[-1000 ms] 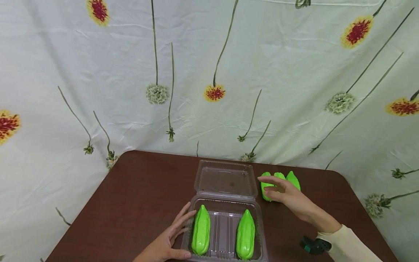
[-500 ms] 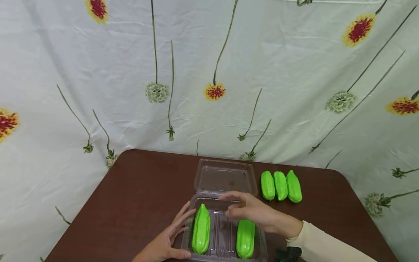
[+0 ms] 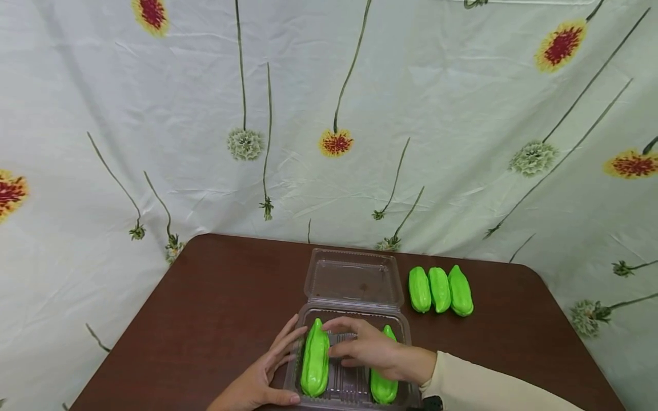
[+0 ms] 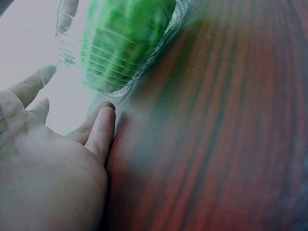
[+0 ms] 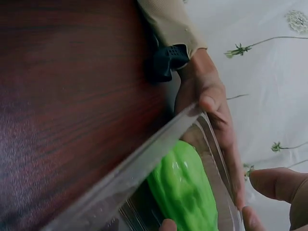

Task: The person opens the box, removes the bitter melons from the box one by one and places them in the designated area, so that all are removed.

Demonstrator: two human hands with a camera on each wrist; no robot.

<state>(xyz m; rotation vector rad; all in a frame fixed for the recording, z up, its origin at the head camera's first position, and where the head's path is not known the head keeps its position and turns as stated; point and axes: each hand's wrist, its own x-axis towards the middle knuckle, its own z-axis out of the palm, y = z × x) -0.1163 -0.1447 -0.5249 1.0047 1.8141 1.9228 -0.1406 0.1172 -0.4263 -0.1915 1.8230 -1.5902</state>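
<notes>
A clear plastic clamshell container (image 3: 343, 379) lies on the table with its lid (image 3: 354, 277) folded back. Two bright green ridged gourds are in its base: a left gourd (image 3: 315, 365) and a right gourd (image 3: 382, 389). My left hand (image 3: 259, 377) rests against the container's left side, fingers extended along the wall and thumb at the near corner. Over the base, my right hand (image 3: 370, 347) is loosely bent, its fingertips beside the left gourd; whether they touch it I cannot tell. The right hand partly covers the right gourd. In the right wrist view the left gourd (image 5: 185, 187) is close.
Three more green gourds (image 3: 439, 290) lie side by side on the dark brown table (image 3: 226, 297), right of the lid. A flower-printed cloth (image 3: 288, 114) hangs behind the table. A dark wrist device (image 5: 166, 62) shows on the left sleeve.
My right hand has moved left and nearer, from above the three gourds to over the container base beside the left gourd. The left hand and the gourds have stayed in place.
</notes>
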